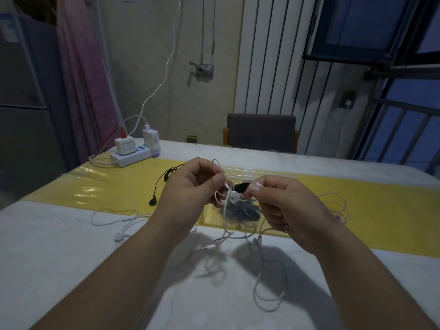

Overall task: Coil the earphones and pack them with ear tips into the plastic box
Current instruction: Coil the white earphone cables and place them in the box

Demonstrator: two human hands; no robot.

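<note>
White earphones (234, 196) are held up between the two hands, a little above the table. The left hand (188, 189) pinches the wire between thumb and forefinger, with its other fingers curled in. The right hand (288, 208) nips it the same way at the tips of thumb and forefinger. One bud dangles in the gap between the two pinches, with a small loop of wire beside it, and a larger loop stands up over the left forefinger. From the fingers the rest of the wire drops to the white cloth (59, 234) and trails toward the person in loose bends, its plug lying under the left wrist. Directly below the hands a clear bag of dark ear tips (240, 213) lies on the yellow strip (95, 184). Just beyond the fingertips sits a clear plastic box (245, 173), largely hidden by the hands, with something dark and oval in it that I cannot make out. Black earphones (156, 186) lie left of the left hand, a second white set (114, 214) is spread near the left forearm, and a pink set (339, 206) lies right of the right hand. At the far left corner stands a power strip (133, 157) with chargers plugged in, and a chair (262, 132) stands behind the table.
</note>
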